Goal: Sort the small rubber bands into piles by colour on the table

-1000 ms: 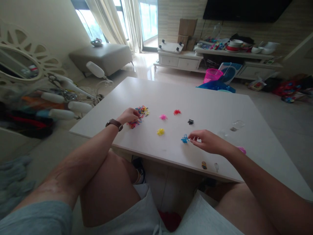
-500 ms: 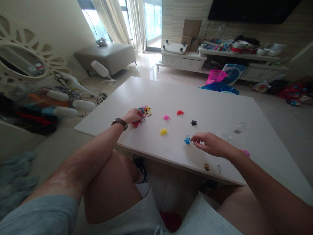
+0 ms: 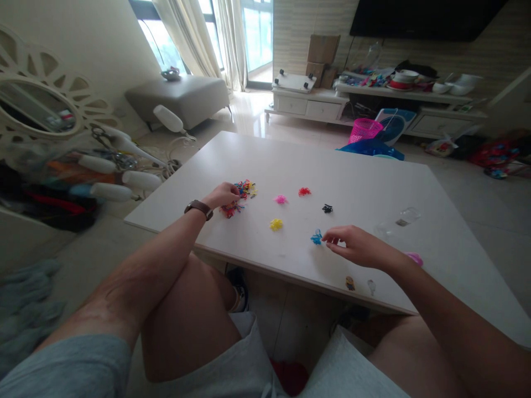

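Note:
On the left of the white table lies a mixed pile of small coloured elastic bands [image 3: 248, 189], part of it hidden by my left hand [image 3: 223, 194]. That hand's fingers are drawn together at the pile's edge, and what is between them cannot be made out. A watch [image 3: 199, 209] circles the left wrist. My right hand [image 3: 348, 242] hovers beside a small heap of blue bands [image 3: 316, 237], its fingers curved and slightly apart, fingertips close to the heap. Single-colour heaps sit between the hands: yellow bands [image 3: 276, 224], pink bands [image 3: 281, 199], red bands [image 3: 304, 192] and black bands [image 3: 327, 208].
Clear plastic containers [image 3: 409, 216] lie on the table's right side, near a pink item [image 3: 415, 258] partly behind my right forearm. A small cartoon figure piece [image 3: 350, 283] and a clear small item [image 3: 371, 287] rest by the table's front edge. A pink basket [image 3: 365, 130] stands beyond the table.
My left hand has shifted slightly back and left, uncovering more of the mixed pile's near part. My right hand stays beside the blue heap.

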A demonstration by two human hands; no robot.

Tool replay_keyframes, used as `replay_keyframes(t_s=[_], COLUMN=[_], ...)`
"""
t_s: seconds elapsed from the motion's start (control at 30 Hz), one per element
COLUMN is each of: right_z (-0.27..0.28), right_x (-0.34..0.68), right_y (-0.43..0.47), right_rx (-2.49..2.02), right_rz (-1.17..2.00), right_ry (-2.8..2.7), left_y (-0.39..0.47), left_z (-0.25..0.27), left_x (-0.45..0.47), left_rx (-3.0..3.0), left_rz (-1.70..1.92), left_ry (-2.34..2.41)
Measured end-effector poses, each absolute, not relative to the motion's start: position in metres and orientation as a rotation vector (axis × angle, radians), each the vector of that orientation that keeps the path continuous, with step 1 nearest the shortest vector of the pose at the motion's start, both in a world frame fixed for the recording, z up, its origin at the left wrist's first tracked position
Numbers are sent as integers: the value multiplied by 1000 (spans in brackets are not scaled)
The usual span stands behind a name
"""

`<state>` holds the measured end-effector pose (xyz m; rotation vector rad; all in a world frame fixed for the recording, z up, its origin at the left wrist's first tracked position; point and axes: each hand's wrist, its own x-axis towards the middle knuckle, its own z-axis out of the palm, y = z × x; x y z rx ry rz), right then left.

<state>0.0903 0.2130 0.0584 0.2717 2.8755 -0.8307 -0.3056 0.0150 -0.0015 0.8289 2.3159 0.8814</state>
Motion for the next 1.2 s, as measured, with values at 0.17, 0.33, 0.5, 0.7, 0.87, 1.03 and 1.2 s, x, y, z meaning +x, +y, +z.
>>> replay_keyframes(t_s=[0.17,0.33,0.5,0.7,0.87,1.03,1.2], right_z=[57,56,52,39,25,18,20], right_x=[91,89,84,78,75,71,68], right_y=[214,212,201,192,191,187,189], right_rx=[271,275,240,199,146,82,101], right_rz=[-821,-787,-752,-783,-721,-657,-624], right_ry=[2863,2871,2920,3022,3046,3067,3088], left_y=[14,23,48,71,83,91,94], left_z=[-2,-1,5,17,10,8,8], left_x=[-310,-296,-257,-198,-177,-169,-167], left_rx=[876,942,1232,1398,1474,1520,1509], left_rz=[1007,949,927,863,831,824,838], left_ry=[2320,2235,1970,1716,1555,1486,1525])
